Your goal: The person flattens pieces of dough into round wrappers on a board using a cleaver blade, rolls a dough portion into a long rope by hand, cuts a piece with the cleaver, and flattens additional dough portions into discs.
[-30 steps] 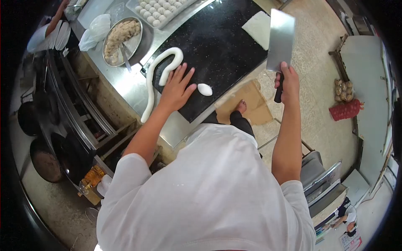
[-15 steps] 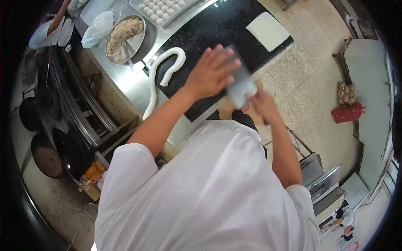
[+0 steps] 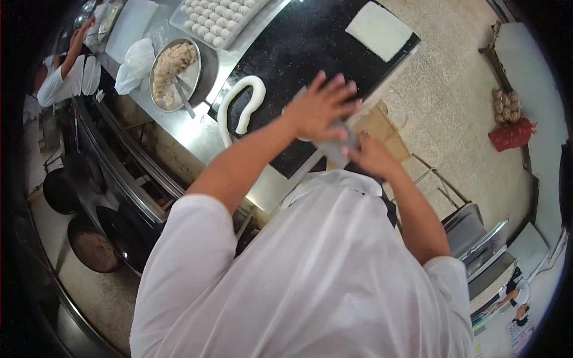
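My right hand (image 3: 376, 156) is closed at the near end of a wide, flat metal blade that looks like a cleaver (image 3: 339, 154); its handle is hidden. Over the blade, my left hand (image 3: 322, 112) is open with fingers spread, covering its middle; whether palm and metal touch I cannot tell. A bit of something white shows beneath the left hand, too covered to name. To the left, a long rope of white dough (image 3: 253, 98) curves in a hook on the black board (image 3: 286, 51), its tail passing behind my left forearm.
A metal bowl (image 3: 196, 77) of pale filling holds a spatula-like tool (image 3: 184, 98). Behind it stands a tray (image 3: 224, 43) of several small dough balls. A white square sheet (image 3: 379, 33) lies at the board's far right. Woks (image 3: 92, 241) sit lower left; another person (image 3: 71, 74) is upper left.
The blade has come down and left, from tilted by the board's near edge to mostly under my left hand. My left hand's fingers have spread wider. The whole view has shifted slightly.
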`<state>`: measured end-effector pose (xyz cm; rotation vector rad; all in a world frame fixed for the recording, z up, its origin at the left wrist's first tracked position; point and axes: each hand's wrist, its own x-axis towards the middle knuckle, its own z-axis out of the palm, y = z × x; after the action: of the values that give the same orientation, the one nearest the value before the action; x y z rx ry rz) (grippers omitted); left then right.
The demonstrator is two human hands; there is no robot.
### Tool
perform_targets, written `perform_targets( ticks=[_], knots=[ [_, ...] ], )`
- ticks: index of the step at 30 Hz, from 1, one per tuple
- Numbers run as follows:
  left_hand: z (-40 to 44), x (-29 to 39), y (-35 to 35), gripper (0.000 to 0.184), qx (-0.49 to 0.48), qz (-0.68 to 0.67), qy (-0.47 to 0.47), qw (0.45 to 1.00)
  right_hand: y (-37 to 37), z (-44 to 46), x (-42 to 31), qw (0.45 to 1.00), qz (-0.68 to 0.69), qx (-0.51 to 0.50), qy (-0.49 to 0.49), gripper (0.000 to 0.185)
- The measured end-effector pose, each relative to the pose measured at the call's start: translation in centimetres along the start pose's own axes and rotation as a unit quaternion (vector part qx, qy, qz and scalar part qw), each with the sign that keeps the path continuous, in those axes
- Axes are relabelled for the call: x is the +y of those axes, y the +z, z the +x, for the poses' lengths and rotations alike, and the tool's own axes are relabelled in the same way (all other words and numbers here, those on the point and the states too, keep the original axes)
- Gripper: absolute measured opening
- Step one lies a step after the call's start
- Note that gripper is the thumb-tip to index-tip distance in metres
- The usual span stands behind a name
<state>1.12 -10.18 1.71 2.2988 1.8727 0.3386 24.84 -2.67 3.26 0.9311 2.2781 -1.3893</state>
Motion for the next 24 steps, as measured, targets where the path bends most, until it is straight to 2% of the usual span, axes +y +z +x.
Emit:
perform_targets(
  ticks=[2,3,5,6,8,10,12,14,16,17,18,19,21,22,24],
  knots=[
    [-3.7,2.3,0.9,0.077,-0.061,-0.089,0.126,0.986,3.3,-2.8,1.7,0.998,0.039,-0.013,-0.054,0.057],
    [-3.8,2.6,1.0,0.077,-0.064,-0.096,0.124,0.985,3.7,-3.0,1.2,0.998,0.042,-0.019,-0.048,0.057],
    [-3.0,2.5,0.9,0.078,-0.076,-0.097,0.108,0.987,3.8,-2.6,-0.4,0.996,0.063,0.018,0.06,0.056],
    [-2.0,1.6,0.5,0.078,-0.081,-0.101,0.111,0.985,3.1,-1.4,-0.2,0.995,0.068,0.017,0.065,0.056],
    [0.7,0.3,-0.6,0.077,-0.107,-0.028,0.087,0.99,0.5,0.8,0.3,0.999,0.0,0.021,0.047,0.057],
    [3.0,-2.0,-0.9,0.077,-0.082,0.004,0.079,0.994,-3.7,3.5,-1.4,0.998,-0.01,0.009,0.068,0.057],
    [4.3,-3.7,-0.1,0.08,-0.028,0.001,0.064,0.998,-4.5,3.6,-2.8,0.996,-0.019,-0.011,0.09,0.057],
    [3.1,-3.4,0.2,0.08,-0.019,0.001,0.061,0.998,-2.8,2.6,-2.8,0.998,-0.003,0.04,0.038,0.062],
    [-0.4,-0.9,0.1,0.078,-0.11,-0.021,0.1,0.989,1.3,-0.4,-1.3,0.999,0.022,0.009,0.03,0.062],
    [-2.3,0.2,0.7,0.076,-0.088,-0.065,0.126,0.986,3.0,-2.2,-1.0,0.983,-0.11,0.124,-0.081,0.063],
    [-2.6,1.3,1.3,0.076,-0.088,-0.082,0.135,0.983,3.5,-2.2,-0.7,0.923,-0.237,0.238,-0.189,0.065],
    [-1.7,1.1,1.4,0.075,-0.083,-0.069,0.134,0.985,3.4,-1.2,-0.3,0.924,-0.237,0.237,-0.184,0.065],
    [-0.7,1.2,0.5,0.075,-0.089,-0.07,0.131,0.985,4.3,-1.4,0.1,0.981,-0.02,0.191,-0.019,0.064],
    [0.7,0.5,-0.4,0.074,-0.103,-0.039,0.114,0.987,2.8,-1.5,-1.0,0.982,-0.015,0.189,-0.008,0.064],
    [2.9,-1.7,-0.9,0.074,-0.103,0.019,0.101,0.989,-3.6,1.4,-4.4,0.991,-0.031,-0.029,0.128,0.069]
  ],
)
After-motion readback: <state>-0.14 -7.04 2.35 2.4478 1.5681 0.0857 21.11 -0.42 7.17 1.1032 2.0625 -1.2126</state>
